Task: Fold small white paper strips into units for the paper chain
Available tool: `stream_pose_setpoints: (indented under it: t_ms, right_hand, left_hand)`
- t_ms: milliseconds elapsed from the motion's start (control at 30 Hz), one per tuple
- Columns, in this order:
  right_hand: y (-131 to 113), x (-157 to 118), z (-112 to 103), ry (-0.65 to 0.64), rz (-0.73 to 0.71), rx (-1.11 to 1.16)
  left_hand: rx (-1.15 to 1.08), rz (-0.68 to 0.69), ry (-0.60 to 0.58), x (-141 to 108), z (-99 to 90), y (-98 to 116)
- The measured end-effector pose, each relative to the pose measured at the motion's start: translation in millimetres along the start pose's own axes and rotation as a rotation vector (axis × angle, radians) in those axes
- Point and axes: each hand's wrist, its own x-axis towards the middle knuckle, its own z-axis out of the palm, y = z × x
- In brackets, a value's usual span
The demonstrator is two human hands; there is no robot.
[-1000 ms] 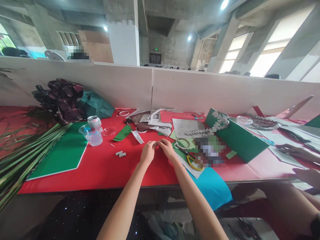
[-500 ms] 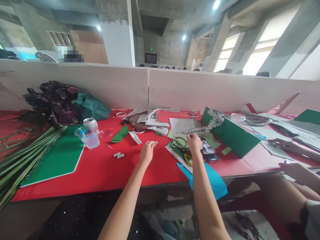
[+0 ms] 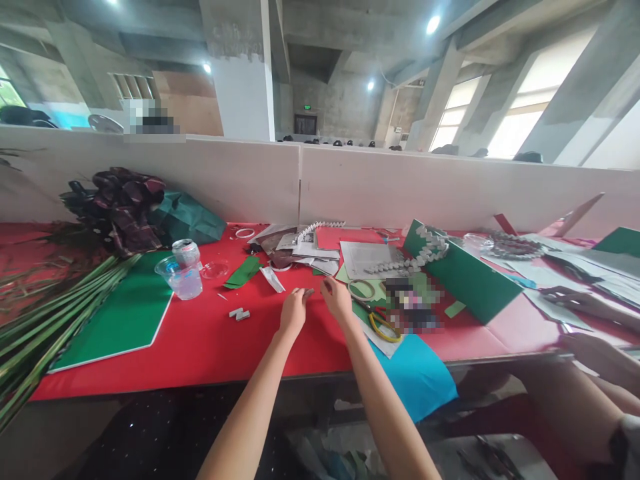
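My left hand (image 3: 294,311) rests on the red table cover (image 3: 210,333) and pinches a small grey folded paper piece (image 3: 306,292) at its fingertips. My right hand (image 3: 336,298) hovers just to the right of it, fingers curled close to the same piece, and whether it touches it is unclear. Two more grey folded pieces (image 3: 239,313) lie to the left on the red cover. A chain of linked grey pieces (image 3: 415,257) drapes over a green board (image 3: 465,277) to the right.
A plastic cup (image 3: 183,277) and a can (image 3: 186,252) stand left of centre beside a green sheet (image 3: 120,313) and long green stalks (image 3: 45,320). Yellow-handled scissors (image 3: 385,325), a tape ring (image 3: 363,290), papers and a blue sheet (image 3: 415,373) lie right. Another person's hands (image 3: 580,303) work at far right.
My right hand had reached right toward the blurred object by the green board half a second ago; it has come back left beside my left hand and the grey piece.
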Motion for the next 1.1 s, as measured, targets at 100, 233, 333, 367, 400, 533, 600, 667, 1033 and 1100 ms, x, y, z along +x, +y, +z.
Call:
stream_pose_setpoints:
  t_ms: [100, 233, 333, 367, 400, 533, 600, 667, 1033, 1100]
  right_hand:
    - [2.4, -5.5, 13.7, -0.036, -0.140, 0.009]
    - [6.4, -11.7, 14.9, -0.126, -0.168, 0.101]
    - [5.8, -12.7, 15.6, -0.158, -0.186, 0.156]
    - [5.3, -12.6, 16.1, -0.162, -0.189, 0.171]
    - [4.8, -12.4, 16.6, -0.164, -0.188, 0.190]
    - [3.4, -11.3, 16.2, -0.155, -0.166, 0.314]
    - [2.4, -10.9, 14.7, -0.153, -0.153, 0.371]
    - [0.7, -10.9, 13.2, -0.148, -0.150, 0.395]
    - [-10.7, -15.2, 11.6, -0.123, -0.192, 0.350]
    - [-10.9, -15.5, 11.4, -0.139, -0.185, 0.372]
  left_hand:
    - [0.014, -0.014, 0.036, 1.4, -0.1, 0.1]
    - [-0.027, 0.003, 0.051, 2.1, 0.3, -0.4]
    - [-0.080, -0.017, 0.050, 2.0, -0.1, -0.9]
    - [-0.107, -0.028, 0.057, 2.2, -0.4, -1.1]
    - [-0.143, -0.039, 0.067, 2.7, -1.0, -1.3]
    - [-0.452, -0.178, 0.071, 6.3, -4.5, -0.6]
    - [-0.692, -0.310, 0.055, 7.7, -6.5, 0.9]
    - [-0.884, -0.415, 0.055, 7.8, -7.8, 3.0]
    - [-0.796, -0.334, 0.211, 7.7, -9.6, 3.0]
    - [-0.711, -0.285, 0.201, 7.9, -12.0, 3.8]
